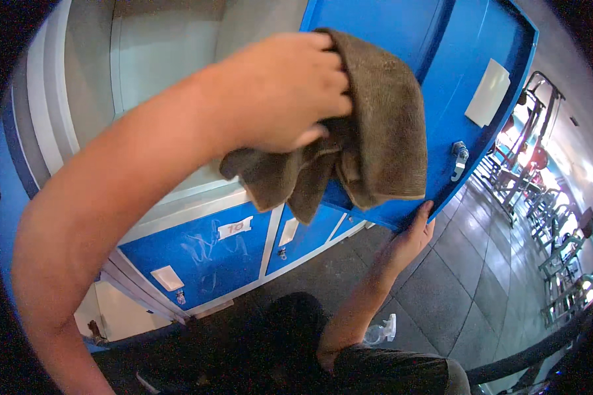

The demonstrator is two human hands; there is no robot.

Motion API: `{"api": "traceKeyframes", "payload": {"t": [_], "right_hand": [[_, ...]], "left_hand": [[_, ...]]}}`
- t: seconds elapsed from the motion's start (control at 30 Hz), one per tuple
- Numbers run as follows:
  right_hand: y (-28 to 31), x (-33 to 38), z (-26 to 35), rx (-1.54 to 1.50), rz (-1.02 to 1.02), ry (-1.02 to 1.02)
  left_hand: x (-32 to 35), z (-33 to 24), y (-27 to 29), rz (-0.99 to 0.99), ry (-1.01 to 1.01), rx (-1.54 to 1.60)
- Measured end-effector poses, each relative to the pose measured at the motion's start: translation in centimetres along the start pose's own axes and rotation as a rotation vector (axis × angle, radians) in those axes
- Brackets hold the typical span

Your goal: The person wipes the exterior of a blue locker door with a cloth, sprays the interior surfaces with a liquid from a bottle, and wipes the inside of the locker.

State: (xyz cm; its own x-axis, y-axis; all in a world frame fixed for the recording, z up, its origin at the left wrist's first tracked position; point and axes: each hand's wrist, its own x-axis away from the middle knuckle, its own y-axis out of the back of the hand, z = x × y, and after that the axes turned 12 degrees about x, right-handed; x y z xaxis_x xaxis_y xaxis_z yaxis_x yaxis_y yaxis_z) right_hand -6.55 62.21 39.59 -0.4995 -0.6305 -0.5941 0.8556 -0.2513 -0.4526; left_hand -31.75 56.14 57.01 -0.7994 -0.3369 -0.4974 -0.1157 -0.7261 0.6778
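Grips a brown cloth [392, 125] in the left hand [290, 92], fingers curled tightly into the fabric, just in front of the inner face of a blue door [445, 105] and to the right of an open locker compartment [168, 59]. Thick and soft-looking, finely ribbed across the broad right-hand fold, bunched below the knuckles into drooping, pointed lobes (touching the door or merely close to it, impossible to tell). With the right hand [408, 247], holds the lower edge of the same door, fingers narrowed around the rim. On the door, smooth glossy paint, a raised lip along the border, a pale paper card [489, 92] and a shiny metal lock [460, 160]. Across the smooth, pale-walled compartment, blocking part of the view, the bare left forearm [132, 164]. Below, a closed lower door [201, 263] in flat blue, with whitish scribbles and a white sticker [235, 228]. Beyond the open door, dark square floor tiles [441, 276] with thin seams. Just beside the right forearm [362, 303], a small clear plastic object [379, 332], too indistinct to name. At far right, metal-framed exercise machines [560, 257], bent by the lens.
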Motion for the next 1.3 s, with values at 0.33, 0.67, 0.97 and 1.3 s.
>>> {"api": "traceKeyframes", "payload": {"t": [0.33,0.67,0.97,1.3], "right_hand": [[0.8,0.0,-0.8,-0.003,0.035,0.006],[1.2,-0.3,-1.0,0.047,0.023,-0.006],[0.8,0.0,-0.6,0.031,0.017,0.002],[1.2,-0.7,-1.2,0.06,0.045,-0.002]], "left_hand": [[-0.6,0.7,4.7,-0.086,0.286,-0.316],[-0.3,0.1,4.1,-0.085,0.266,-0.228],[-0.2,0.3,5.8,0.098,0.202,-0.272],[-0.1,0.4,2.7,0.056,-0.007,0.015]]}}
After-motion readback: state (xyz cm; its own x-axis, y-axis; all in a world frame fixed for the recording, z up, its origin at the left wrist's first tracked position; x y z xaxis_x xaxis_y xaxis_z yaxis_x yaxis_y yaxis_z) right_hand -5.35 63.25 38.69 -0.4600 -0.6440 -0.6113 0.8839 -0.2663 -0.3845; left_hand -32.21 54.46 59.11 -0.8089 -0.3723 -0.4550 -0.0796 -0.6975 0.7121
